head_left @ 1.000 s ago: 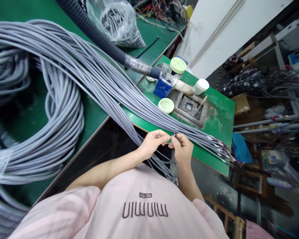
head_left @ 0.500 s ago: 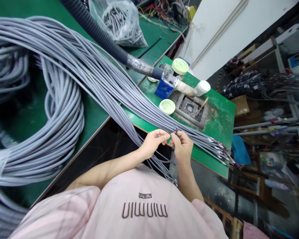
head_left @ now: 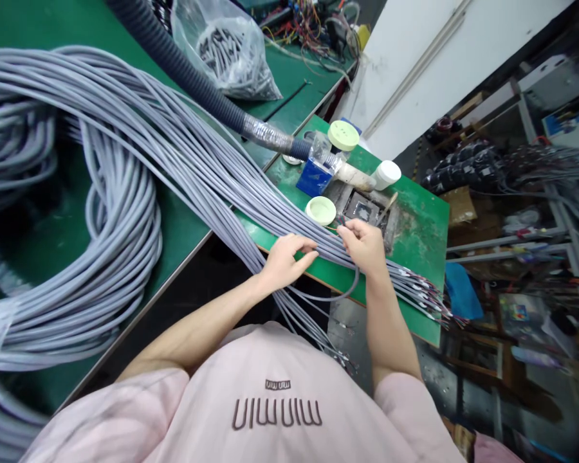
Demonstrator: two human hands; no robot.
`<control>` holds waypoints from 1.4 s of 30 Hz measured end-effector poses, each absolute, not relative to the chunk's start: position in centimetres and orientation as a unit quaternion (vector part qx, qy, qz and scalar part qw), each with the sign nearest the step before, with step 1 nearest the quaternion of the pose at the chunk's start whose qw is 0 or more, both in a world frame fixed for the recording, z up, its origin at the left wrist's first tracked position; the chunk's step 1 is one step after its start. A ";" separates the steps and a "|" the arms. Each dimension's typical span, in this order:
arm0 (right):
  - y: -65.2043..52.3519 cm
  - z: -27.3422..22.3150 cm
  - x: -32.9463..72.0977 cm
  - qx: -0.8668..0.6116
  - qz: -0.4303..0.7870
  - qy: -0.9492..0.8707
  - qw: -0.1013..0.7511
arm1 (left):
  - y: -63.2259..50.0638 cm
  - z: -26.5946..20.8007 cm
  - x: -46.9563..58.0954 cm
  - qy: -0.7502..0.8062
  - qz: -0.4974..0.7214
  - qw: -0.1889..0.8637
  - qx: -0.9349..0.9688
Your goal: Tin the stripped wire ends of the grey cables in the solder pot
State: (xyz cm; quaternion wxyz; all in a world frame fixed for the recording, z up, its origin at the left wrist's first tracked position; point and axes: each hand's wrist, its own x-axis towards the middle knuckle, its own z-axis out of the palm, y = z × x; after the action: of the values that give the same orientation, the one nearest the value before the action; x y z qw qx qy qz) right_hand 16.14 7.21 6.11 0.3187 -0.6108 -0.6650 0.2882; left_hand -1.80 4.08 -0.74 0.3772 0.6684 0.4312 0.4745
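Your right hand point(head_left: 365, 247) pinches wires point(head_left: 340, 220) near dish point(head_left: 321, 211); left hand point(head_left: 285, 262), fingers spread, beside cables point(head_left: 251, 193). Likely positioning wire ends; next move wants steady pinch.

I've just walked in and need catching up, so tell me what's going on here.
Someone in a pink shirt is handling wiring. The right hand holds one gray cable by its coloured wire ends, near the pale green dish. The left hand holds nothing visible, its fingers open beside the cable bundle; contact is unclear. That bundle runs across the green table.
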 end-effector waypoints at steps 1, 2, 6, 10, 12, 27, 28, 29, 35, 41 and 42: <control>8.4 6.4 16.3 -0.611 0.283 -0.677 0.297 | 4.7 -1.1 -2.3 0.446 0.461 0.309 0.702; 9.7 6.5 16.4 -0.612 0.278 -0.688 0.274 | 5.3 -1.6 -2.7 0.458 0.447 0.254 0.725; 13.8 6.7 16.0 -0.632 0.218 -0.724 0.170 | 6.5 -3.3 -3.2 0.457 0.425 0.135 0.770; 16.1 6.3 15.1 -0.643 0.148 -0.750 0.047 | 6.3 -3.9 -3.1 0.441 0.437 0.104 0.777; 16.7 6.0 14.7 -0.645 0.123 -0.755 -0.004 | 6.3 -3.8 -3.1 0.439 0.440 0.104 0.776; 16.9 7.0 15.6 -0.646 0.091 -0.758 -0.014 | 6.3 -3.8 -3.2 0.443 0.438 0.120 0.773; 16.8 7.5 16.4 -0.647 0.092 -0.757 0.003 | 6.3 -3.8 -3.2 0.442 0.437 0.122 0.774; 16.7 8.0 17.3 -0.652 0.094 -0.753 0.017 | 6.2 -3.8 -3.2 0.441 0.437 0.123 0.774; 17.0 8.3 23.1 -0.718 0.071 -0.692 0.019 | 6.3 -3.7 -3.2 0.451 0.425 0.141 0.772; 18.2 6.2 25.1 -0.764 0.051 -0.641 -0.056 | 6.5 -3.7 -3.1 0.448 0.429 0.109 0.777; 18.4 6.0 25.2 -0.767 0.050 -0.636 -0.061 | 6.5 -3.8 -3.1 0.446 0.428 0.103 0.779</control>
State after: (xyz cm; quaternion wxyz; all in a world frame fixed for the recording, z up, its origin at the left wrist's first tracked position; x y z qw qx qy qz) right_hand 25.22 18.36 5.99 -0.0608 -0.7674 -0.6364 0.0496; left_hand -3.11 6.48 -3.76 0.1028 0.7788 0.4464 0.4284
